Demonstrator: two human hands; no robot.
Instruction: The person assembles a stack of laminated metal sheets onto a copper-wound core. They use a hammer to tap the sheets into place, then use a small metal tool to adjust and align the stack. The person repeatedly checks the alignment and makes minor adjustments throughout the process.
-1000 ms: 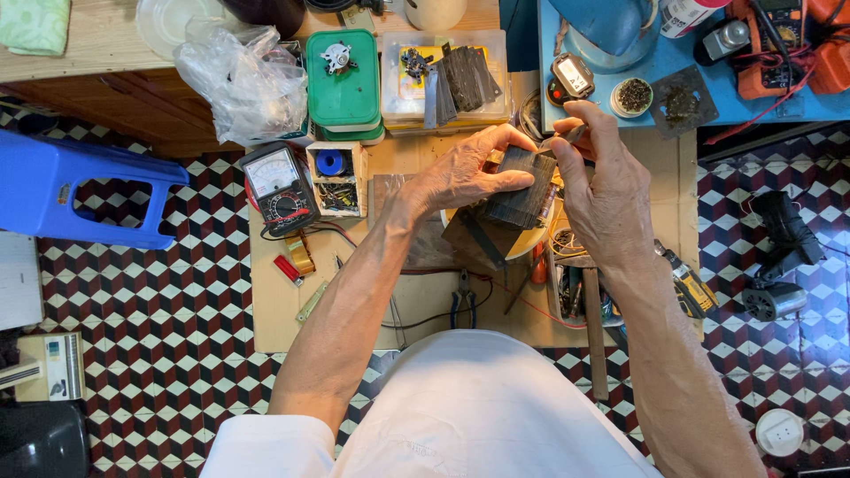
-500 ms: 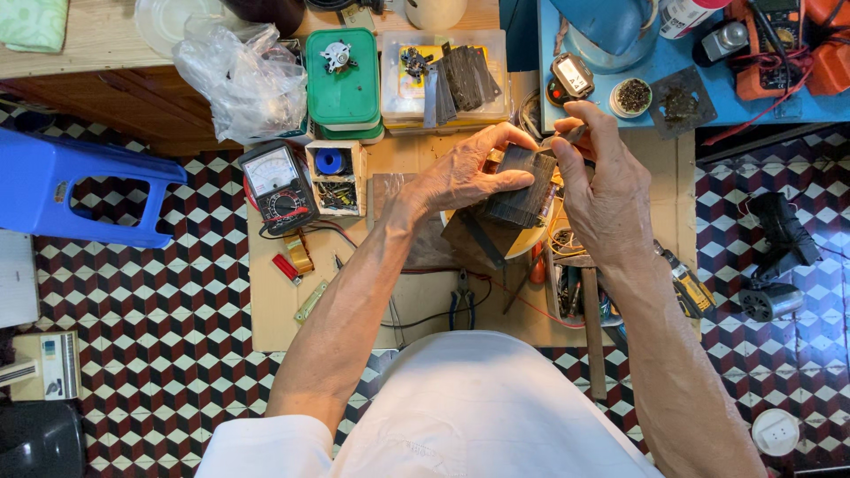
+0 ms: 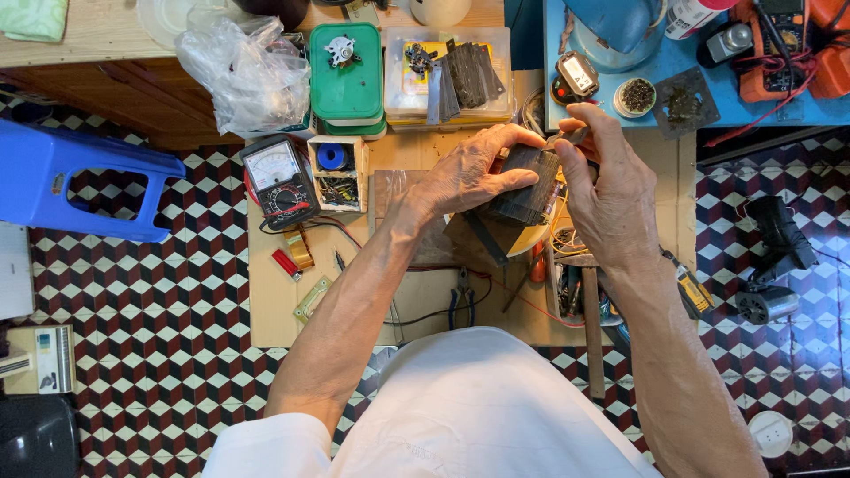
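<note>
Head view: left hand [image 3: 465, 177] grips dark block [image 3: 524, 181], right hand [image 3: 606, 190] pinches thin tool [image 3: 567, 138] against it near surface's [image 3: 274, 310] far edge; tool could slip.

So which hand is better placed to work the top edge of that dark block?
Probably the right hand: its fingertips pinch at the dark block's upper corner, while the left hand wraps the block, steadying it.
</note>
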